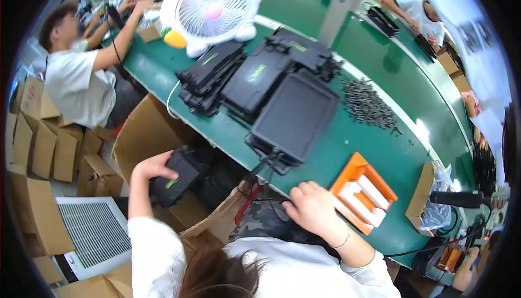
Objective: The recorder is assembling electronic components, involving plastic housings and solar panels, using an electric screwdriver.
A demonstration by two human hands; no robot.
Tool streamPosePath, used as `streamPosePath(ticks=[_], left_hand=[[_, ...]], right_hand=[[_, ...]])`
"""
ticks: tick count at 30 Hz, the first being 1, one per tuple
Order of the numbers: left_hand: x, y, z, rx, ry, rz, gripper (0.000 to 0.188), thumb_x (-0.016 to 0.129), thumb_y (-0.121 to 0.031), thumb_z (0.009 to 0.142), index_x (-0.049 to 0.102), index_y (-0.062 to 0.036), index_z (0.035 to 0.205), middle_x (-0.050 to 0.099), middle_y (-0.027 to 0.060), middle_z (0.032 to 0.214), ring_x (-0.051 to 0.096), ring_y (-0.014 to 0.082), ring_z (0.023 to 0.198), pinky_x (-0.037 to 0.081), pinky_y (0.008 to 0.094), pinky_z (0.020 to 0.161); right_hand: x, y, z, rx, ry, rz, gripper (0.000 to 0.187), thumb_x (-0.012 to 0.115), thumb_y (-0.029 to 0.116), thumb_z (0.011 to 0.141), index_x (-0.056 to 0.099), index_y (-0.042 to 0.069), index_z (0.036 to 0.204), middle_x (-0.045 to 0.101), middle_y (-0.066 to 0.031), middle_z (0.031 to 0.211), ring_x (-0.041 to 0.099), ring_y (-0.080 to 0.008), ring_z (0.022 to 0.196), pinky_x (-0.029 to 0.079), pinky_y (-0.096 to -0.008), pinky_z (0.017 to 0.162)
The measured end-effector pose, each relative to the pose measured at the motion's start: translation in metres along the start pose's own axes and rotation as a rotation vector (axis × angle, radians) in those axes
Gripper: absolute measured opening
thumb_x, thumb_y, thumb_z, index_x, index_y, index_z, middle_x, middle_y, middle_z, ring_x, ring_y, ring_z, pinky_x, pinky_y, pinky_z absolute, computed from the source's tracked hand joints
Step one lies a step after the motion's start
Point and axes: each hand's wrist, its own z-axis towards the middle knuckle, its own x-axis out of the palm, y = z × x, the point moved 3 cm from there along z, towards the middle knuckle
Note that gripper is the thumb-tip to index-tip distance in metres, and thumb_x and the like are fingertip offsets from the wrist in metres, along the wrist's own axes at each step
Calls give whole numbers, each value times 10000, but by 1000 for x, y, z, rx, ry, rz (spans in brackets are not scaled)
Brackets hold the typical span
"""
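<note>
Case [183,176] in left hand's [153,167] grip, long axis toward upper right (right hand [313,207] loose)

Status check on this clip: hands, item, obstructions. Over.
Left hand gripping black case at open carton. Right hand at bench edge, beside orange tray. No clear blockage seen. Over.

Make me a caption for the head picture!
Left hand holds a black case at an open carton, beside a green table.

Left grip [156,167] holds black case [183,177] over cardboard box [149,124]; right grip [315,207] at green table [355,139] edge.
</note>
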Motion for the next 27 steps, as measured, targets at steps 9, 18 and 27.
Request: streamPosePath(ticks=[9,18,27], left_hand=[[25,-171,-48,939,-672,-726,509,579,-289,852,450,-6,1255,566,101,1172,577,266,1005,454,388,896],[55,-355,175,576,-559,-753,325,623,-266,822,564,-13,1017,638,115,925,634,266,817,529,392,725],[39,-354,186,580,-732,-603,393,625,-188,792,519,70,1071,631,163,911,628,267,821,510,349,735]], right_hand=[[-100,-17,-79,-318,-119,1047,134,603,92,793,569,4,889,555,-118,822,545,-256,740,453,-338,650],[-218,-10,-155,-678,-740,1347,173,647,220,820,604,137,966,554,27,1016,565,-191,906,482,-373,672],[-177,-48,-117,-822,-513,721,225,569,-23,775,572,-34,999,586,-147,1106,583,-260,889,465,-382,793]])
